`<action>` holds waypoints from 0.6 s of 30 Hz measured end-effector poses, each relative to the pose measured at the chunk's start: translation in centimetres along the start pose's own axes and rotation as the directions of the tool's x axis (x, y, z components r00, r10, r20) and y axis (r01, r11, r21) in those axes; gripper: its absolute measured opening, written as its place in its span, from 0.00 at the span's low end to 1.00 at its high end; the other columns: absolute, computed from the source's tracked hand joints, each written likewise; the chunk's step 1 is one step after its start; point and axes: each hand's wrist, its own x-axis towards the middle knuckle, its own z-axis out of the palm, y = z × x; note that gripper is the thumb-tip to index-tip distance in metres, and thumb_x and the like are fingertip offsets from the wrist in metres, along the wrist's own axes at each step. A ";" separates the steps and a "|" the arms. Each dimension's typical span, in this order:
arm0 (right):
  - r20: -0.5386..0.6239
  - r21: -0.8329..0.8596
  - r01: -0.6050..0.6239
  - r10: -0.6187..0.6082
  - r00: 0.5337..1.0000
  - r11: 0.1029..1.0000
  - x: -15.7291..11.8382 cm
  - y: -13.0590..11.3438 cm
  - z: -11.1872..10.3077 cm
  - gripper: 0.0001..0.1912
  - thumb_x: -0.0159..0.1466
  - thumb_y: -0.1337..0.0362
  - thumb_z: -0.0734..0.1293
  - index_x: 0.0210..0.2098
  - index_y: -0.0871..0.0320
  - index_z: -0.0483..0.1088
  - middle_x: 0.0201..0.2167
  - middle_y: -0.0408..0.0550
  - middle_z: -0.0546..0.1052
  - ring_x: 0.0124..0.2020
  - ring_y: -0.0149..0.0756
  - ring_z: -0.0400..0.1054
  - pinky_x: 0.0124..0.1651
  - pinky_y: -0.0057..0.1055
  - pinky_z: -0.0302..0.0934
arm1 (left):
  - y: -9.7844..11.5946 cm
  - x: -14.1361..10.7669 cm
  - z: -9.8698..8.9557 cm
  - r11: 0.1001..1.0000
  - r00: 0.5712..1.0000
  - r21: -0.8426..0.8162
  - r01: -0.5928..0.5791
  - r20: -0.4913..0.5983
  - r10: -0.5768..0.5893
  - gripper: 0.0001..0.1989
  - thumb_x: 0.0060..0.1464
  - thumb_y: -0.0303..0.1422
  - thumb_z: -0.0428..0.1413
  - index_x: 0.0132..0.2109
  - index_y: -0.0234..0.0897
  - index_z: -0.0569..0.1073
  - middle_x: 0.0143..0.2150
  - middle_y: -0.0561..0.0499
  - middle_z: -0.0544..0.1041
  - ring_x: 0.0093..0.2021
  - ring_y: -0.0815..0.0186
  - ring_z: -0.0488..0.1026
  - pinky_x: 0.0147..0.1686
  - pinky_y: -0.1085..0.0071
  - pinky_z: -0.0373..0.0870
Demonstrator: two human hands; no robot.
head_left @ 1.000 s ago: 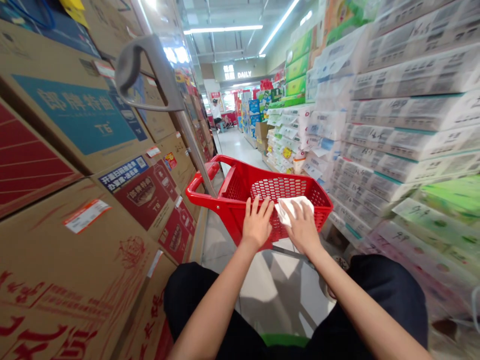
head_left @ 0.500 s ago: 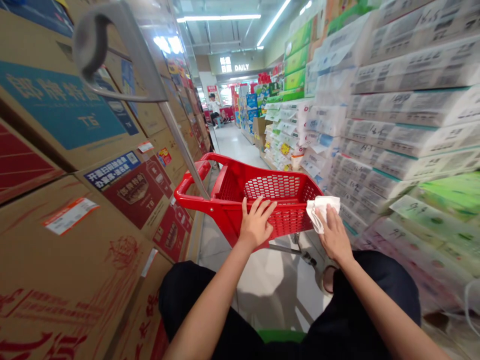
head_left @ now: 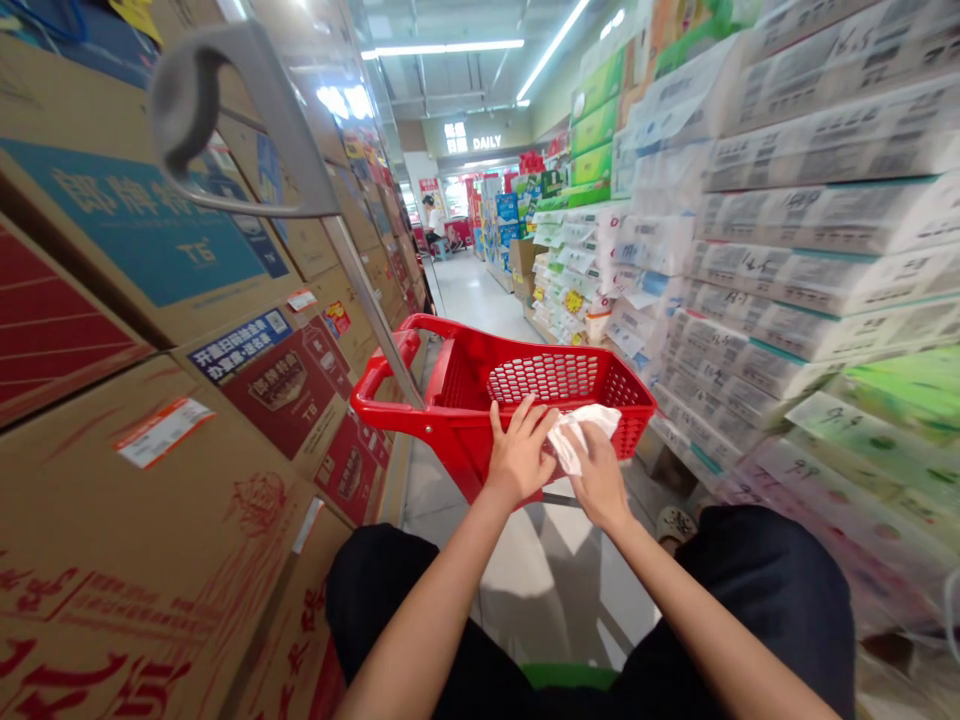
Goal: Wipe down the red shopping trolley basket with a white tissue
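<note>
A red plastic shopping cart (head_left: 457,435) with a perforated basket stands in front of my knees. My left hand (head_left: 519,450) lies on the side of the basket near its rim, fingers spread, holding nothing. Just to its right, my right hand (head_left: 598,475) presses a crumpled white cloth (head_left: 568,440) against the basket's side. The two hands are close together. Above the cart's handle rises a metal pole (head_left: 375,305) with a grey looped grip (head_left: 289,130) at its top.
Cardboard cartons (head_left: 247,480) are stacked on the left. Packs of wrapped paper goods (head_left: 787,220) form a wall on the right. Beyond the cart runs an aisle (head_left: 476,290), with a seated person (head_left: 435,220) far off. A shoe (head_left: 675,522) shows by my right knee.
My right hand has slid left along the basket with the white cloth, from the far right corner to beside my left hand. My left hand has barely moved.
</note>
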 end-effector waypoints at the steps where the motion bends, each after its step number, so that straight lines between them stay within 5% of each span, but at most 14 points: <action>1: 0.021 -0.004 0.047 -0.046 0.999 0.999 0.3 -0.7 0.2 0.35 0.69 0.64 0.60 0.74 0.49 0.52 0.71 0.58 0.56 0.72 0.55 0.50 0.69 0.59 0.55 | 0.0 -0.1 0.0 1.000 1.000 0.005 -0.007 0.003 0.007 0.34 0.59 0.34 0.54 0.71 0.46 0.61 0.71 0.48 0.65 0.76 0.51 0.50 0.72 0.34 0.23; 4: 0.089 -0.019 0.172 -0.170 0.982 0.985 0.7 -0.7 -0.2 0.34 0.68 0.64 0.60 0.73 0.51 0.54 0.71 0.58 0.58 0.72 0.53 0.50 0.70 0.57 0.53 | -0.1 -0.5 -0.3 0.999 0.999 0.035 -0.032 0.007 0.032 0.34 0.60 0.34 0.53 0.72 0.46 0.60 0.73 0.49 0.63 0.76 0.52 0.50 0.72 0.36 0.23; 8: 0.148 -0.054 0.242 -0.232 0.961 0.969 0.1 2.9 -2.5 0.36 0.67 0.65 0.59 0.74 0.49 0.51 0.71 0.52 0.60 0.71 0.49 0.53 0.72 0.54 0.51 | -1.1 -1.1 -2.0 0.991 0.996 0.096 -0.090 -0.006 0.091 0.38 0.59 0.32 0.54 0.74 0.45 0.55 0.74 0.51 0.60 0.76 0.56 0.51 0.75 0.45 0.28; 13: 0.022 -0.081 0.028 -0.027 0.999 0.996 -1.0 5.3 -3.2 0.35 0.69 0.63 0.58 0.74 0.48 0.51 0.69 0.55 0.61 0.69 0.53 0.55 0.69 0.56 0.55 | -4.1 -2.3 -5.6 0.982 0.986 0.180 0.059 -0.163 -0.029 0.34 0.57 0.30 0.54 0.71 0.42 0.63 0.75 0.47 0.57 0.76 0.51 0.52 0.74 0.41 0.23; 18: -0.122 0.002 -0.126 0.126 0.985 0.992 0.0 0.9 -0.3 0.34 0.69 0.65 0.57 0.73 0.50 0.52 0.66 0.58 0.59 0.68 0.56 0.54 0.67 0.59 0.56 | -4.9 -2.4 -6.7 0.983 0.985 0.164 0.078 -0.162 -0.051 0.22 0.57 0.30 0.55 0.59 0.42 0.75 0.63 0.47 0.75 0.70 0.48 0.63 0.71 0.35 0.15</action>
